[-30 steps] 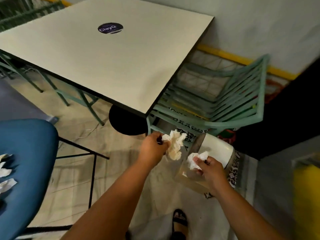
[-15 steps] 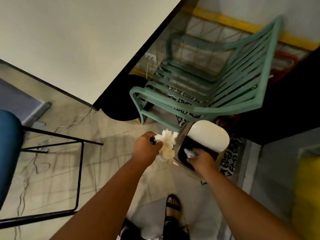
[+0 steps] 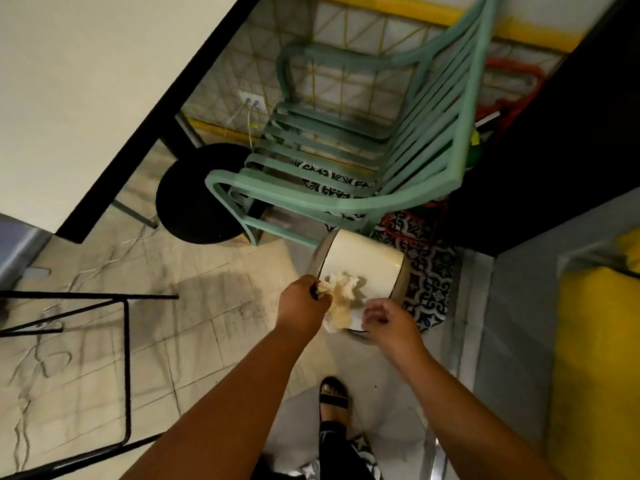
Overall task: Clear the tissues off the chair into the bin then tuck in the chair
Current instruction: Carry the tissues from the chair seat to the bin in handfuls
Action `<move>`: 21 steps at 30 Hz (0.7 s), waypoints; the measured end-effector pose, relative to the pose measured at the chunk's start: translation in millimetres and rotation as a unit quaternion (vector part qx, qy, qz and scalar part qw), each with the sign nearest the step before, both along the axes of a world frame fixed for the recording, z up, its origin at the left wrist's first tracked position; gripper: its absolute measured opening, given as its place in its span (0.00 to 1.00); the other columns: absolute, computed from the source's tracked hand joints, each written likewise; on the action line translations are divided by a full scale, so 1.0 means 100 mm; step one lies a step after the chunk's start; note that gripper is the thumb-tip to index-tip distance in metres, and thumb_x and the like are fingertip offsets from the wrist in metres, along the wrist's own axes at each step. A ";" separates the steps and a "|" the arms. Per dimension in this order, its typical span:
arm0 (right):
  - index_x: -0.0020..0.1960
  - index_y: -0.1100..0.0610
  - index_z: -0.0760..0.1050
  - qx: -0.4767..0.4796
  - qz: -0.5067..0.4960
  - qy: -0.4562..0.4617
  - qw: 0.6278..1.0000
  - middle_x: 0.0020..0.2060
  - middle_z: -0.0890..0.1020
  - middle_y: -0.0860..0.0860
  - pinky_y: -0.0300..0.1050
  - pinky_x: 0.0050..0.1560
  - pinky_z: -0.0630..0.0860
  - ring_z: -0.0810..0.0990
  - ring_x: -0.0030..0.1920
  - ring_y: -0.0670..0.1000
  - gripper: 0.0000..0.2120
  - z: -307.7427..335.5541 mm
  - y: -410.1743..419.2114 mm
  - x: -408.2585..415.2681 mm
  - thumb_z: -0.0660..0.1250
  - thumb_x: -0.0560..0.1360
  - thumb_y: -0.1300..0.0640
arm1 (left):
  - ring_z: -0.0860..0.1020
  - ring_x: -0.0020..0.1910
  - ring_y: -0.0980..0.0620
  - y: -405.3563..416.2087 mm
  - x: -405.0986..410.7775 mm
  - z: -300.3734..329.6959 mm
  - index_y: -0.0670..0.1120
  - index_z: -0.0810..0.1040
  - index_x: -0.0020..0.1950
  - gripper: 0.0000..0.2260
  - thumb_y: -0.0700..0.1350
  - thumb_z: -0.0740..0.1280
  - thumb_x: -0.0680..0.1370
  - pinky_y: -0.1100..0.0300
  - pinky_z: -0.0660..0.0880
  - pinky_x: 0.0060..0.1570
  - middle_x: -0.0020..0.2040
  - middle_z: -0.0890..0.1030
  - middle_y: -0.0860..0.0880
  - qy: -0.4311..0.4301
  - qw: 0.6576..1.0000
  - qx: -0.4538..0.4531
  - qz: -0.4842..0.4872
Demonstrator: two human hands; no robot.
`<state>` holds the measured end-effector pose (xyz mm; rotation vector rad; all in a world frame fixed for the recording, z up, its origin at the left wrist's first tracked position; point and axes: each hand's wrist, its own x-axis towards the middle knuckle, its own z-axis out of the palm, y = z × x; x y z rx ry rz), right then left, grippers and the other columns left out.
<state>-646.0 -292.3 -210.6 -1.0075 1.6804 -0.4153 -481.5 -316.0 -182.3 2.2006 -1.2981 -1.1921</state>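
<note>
My left hand (image 3: pixel 302 304) grips a crumpled white tissue wad (image 3: pixel 341 296) and holds it against the white swing lid of the small round bin (image 3: pixel 369 259) on the floor. Just to the right, my right hand (image 3: pixel 388 320) hovers at the bin's near rim with fingers loosely curled and nothing visible in them. Of the blue chair only the black metal legs (image 3: pixel 126 344) show at the left; its seat and the tissues on it are out of view.
A mint-green slatted chair (image 3: pixel 346 161) stands right behind the bin, beside the white table (image 3: pixel 86 81) with its black round base (image 3: pixel 197 199). My sandalled foot (image 3: pixel 334 393) is below the bin. A yellow object (image 3: pixel 595 358) sits at the right; cables lie on the floor.
My right hand pushed its small tissue into the bin and came back empty. My left hand moved its tissue wad rightwards onto the bin lid. The view tilted down, losing the blue seat.
</note>
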 end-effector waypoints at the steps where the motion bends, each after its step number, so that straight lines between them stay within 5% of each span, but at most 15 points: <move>1: 0.44 0.44 0.76 -0.003 -0.007 -0.013 1.000 0.45 0.82 0.53 0.56 0.53 0.79 0.81 0.49 0.57 0.12 0.02 0.03 -0.04 0.66 0.74 0.63 | 0.79 0.43 0.49 -0.01 -0.06 -0.04 0.44 0.78 0.56 0.11 0.44 0.68 0.75 0.62 0.72 0.40 0.43 0.79 0.47 -0.016 1.000 0.002 -0.012; 3: 0.45 0.43 0.76 -0.012 -0.032 -0.037 0.999 0.46 0.82 0.50 0.56 0.54 0.79 0.81 0.50 0.53 0.11 0.08 0.09 -0.17 0.67 0.74 0.60 | 0.77 0.43 0.49 -0.07 -0.22 -0.11 0.43 0.78 0.55 0.10 0.43 0.67 0.75 0.65 0.67 0.40 0.47 0.82 0.45 -0.036 0.999 0.002 -0.028; 12: 0.50 0.49 0.77 -0.006 -0.115 -0.060 0.992 0.46 0.82 0.52 0.56 0.54 0.79 0.82 0.49 0.55 0.07 0.05 0.35 -0.59 0.69 0.74 0.58 | 0.78 0.57 0.40 -0.22 -0.78 -0.54 0.40 0.76 0.59 0.12 0.44 0.65 0.78 0.52 0.73 0.55 0.57 0.80 0.40 -0.063 0.994 0.091 0.015; 17: 0.50 0.50 0.76 0.013 -0.127 -0.075 0.989 0.47 0.82 0.52 0.51 0.55 0.79 0.81 0.50 0.54 0.08 0.03 0.39 -0.58 0.67 0.75 0.62 | 0.78 0.55 0.40 -0.14 -0.84 -0.58 0.39 0.75 0.62 0.18 0.47 0.70 0.75 0.51 0.75 0.56 0.56 0.80 0.41 0.033 0.990 0.128 0.053; 21: 0.51 0.46 0.77 0.006 -0.097 -0.075 0.992 0.49 0.82 0.49 0.52 0.57 0.78 0.81 0.52 0.51 0.08 0.10 0.34 -0.49 0.67 0.75 0.56 | 0.80 0.48 0.45 0.01 -0.70 -0.45 0.45 0.78 0.48 0.09 0.50 0.70 0.75 0.52 0.79 0.49 0.47 0.81 0.45 0.110 0.986 0.111 0.063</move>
